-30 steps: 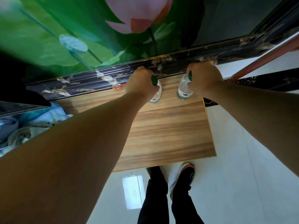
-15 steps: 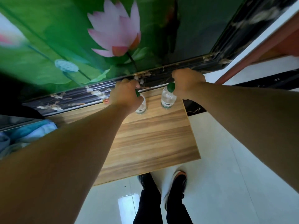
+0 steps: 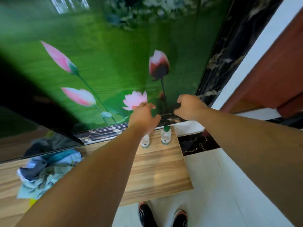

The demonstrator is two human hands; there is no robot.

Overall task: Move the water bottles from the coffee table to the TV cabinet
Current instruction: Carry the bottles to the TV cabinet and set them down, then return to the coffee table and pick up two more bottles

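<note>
**Two bottles stand on the TV cabinet, both hands lifted clear**

Two clear water bottles stand upright, side by side, at the far right end of the wooden TV cabinet top (image 3: 157, 169), close against the dark marble trim (image 3: 101, 133) at the wall. The right bottle (image 3: 166, 135) shows its green cap in full; the left bottle (image 3: 145, 141) is partly hidden behind my left wrist, so I see only its lower body and label band.

My left hand (image 3: 143, 117) hangs above the left bottle, fingers spread and curled, gripping nothing. My right hand (image 3: 190, 106) is raised higher and to the right of the right bottle, fingers likewise loose and parted, holding nothing. The two hands are apart from each other, and neither touches a bottle.

Behind them rises a glossy green wall panel with pink lotus flowers (image 3: 134, 99), framed by the same black veined marble on the right. On the cabinet's left lies a crumpled heap of pale blue and dark cloth (image 3: 44, 171), well apart from the bottles. Below, my dark shoes (image 3: 146, 213) stand on the white tiled floor (image 3: 221, 185) just in front of the cabinet edge. A reddish-brown door frame (image 3: 270, 71) runs along the upper right.
</note>
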